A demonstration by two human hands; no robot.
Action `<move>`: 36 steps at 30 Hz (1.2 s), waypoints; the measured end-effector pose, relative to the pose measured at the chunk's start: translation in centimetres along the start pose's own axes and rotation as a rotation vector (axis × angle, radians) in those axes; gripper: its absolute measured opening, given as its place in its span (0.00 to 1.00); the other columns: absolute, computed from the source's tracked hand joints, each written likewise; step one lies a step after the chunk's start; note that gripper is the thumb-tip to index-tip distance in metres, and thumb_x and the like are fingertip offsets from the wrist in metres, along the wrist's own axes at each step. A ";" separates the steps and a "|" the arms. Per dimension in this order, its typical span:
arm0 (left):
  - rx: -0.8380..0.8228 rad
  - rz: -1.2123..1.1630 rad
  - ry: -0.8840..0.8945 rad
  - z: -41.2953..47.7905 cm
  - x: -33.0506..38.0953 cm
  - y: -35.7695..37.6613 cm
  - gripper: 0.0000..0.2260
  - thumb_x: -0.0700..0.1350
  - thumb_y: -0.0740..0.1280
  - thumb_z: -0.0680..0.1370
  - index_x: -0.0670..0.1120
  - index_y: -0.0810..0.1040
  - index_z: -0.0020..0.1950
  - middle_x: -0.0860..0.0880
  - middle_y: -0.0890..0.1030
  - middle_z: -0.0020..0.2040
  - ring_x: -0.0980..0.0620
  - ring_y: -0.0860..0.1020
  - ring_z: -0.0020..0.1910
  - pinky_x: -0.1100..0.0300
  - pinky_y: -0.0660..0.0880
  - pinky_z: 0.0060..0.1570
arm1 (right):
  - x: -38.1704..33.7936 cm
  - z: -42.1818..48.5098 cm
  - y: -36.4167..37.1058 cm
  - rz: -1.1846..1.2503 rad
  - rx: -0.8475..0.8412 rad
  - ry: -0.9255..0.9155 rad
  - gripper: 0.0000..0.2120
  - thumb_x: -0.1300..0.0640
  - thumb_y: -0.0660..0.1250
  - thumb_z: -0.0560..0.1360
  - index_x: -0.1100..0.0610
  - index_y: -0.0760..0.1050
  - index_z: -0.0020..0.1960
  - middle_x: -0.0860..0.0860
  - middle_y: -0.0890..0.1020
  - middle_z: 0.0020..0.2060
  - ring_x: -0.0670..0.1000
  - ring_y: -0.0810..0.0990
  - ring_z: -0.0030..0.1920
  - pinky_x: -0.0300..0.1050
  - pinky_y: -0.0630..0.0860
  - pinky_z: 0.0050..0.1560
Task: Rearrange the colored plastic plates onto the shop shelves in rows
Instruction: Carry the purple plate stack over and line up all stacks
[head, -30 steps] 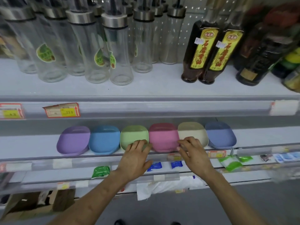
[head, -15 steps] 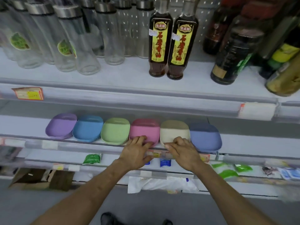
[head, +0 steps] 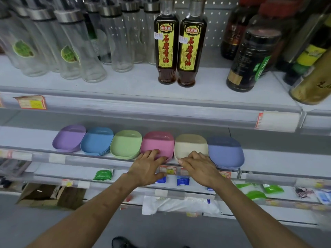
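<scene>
Six stacks of coloured plastic plates stand side by side along the front of the middle shelf (head: 268, 158): purple (head: 69, 138), blue (head: 96, 141), green (head: 125, 144), pink (head: 157, 142), cream (head: 190, 145) and slate-blue (head: 225, 153). My left hand (head: 146, 167) lies with straight fingers on the front part of the pink stack, thumb hanging below the shelf edge. My right hand (head: 198, 167) touches the front rim of the cream stack with slightly bent fingers. Neither hand lifts a plate.
The shelf above carries clear glass bottles (head: 71, 47), two sesame oil bottles (head: 166, 47) and dark bottles (head: 250, 59) at the right. Below are small packets (head: 103, 175), a white plastic bag (head: 179, 204) and a cardboard box (head: 44, 196) on the floor.
Both hands slid a little to the right, the left from the green-pink border onto the pink stack, the right onto the cream stack. My view also turned to the right.
</scene>
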State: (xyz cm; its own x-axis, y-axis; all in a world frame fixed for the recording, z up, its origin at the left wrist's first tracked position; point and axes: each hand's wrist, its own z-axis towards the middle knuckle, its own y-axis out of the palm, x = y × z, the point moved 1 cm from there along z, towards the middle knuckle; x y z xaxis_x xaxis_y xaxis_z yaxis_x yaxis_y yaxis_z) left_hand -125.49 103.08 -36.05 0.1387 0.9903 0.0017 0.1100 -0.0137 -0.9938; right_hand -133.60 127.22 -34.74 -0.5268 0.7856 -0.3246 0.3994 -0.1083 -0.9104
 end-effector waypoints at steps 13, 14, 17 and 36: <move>0.123 -0.063 0.014 1.9 3.2 -1.9 0.27 0.62 0.62 0.76 0.53 0.72 0.73 0.47 0.75 0.67 0.43 0.75 0.64 0.48 0.74 0.60 | 4.7 -1.6 -3.6 0.271 0.220 0.042 0.39 0.26 0.40 0.78 0.46 0.77 0.67 0.43 0.77 0.59 0.46 0.73 0.60 0.50 0.70 0.66; 0.142 -0.080 0.039 2.5 4.2 -2.1 0.28 0.62 0.62 0.76 0.51 0.72 0.74 0.46 0.75 0.67 0.43 0.74 0.65 0.48 0.74 0.61 | 6.2 -2.0 -4.0 0.263 0.229 0.076 0.45 0.23 0.36 0.75 0.48 0.77 0.69 0.45 0.78 0.60 0.47 0.73 0.61 0.50 0.70 0.67; 0.133 -0.119 0.111 4.5 7.6 -2.3 0.29 0.62 0.59 0.78 0.50 0.70 0.76 0.45 0.73 0.71 0.42 0.72 0.67 0.46 0.72 0.64 | 9.5 -3.7 -4.7 0.158 0.178 0.129 0.50 0.25 0.29 0.75 0.52 0.73 0.74 0.52 0.77 0.68 0.54 0.72 0.68 0.52 0.66 0.71; 0.023 -0.101 0.115 5.8 12.1 -0.1 0.28 0.68 0.56 0.81 0.56 0.67 0.78 0.49 0.72 0.64 0.46 0.73 0.62 0.48 0.72 0.61 | 12.4 -5.6 -3.4 0.222 0.027 0.162 0.37 0.25 0.42 0.77 0.49 0.79 0.58 0.46 0.77 0.49 0.48 0.74 0.54 0.50 0.71 0.61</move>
State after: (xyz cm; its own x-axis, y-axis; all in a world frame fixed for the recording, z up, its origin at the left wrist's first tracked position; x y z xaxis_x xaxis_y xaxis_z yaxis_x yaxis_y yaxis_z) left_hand -129.54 115.91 -36.60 0.2398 0.9642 0.1130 0.1066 0.0896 -0.9903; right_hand -137.30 140.77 -34.27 -0.3009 0.8277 -0.4736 0.4704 -0.3032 -0.8287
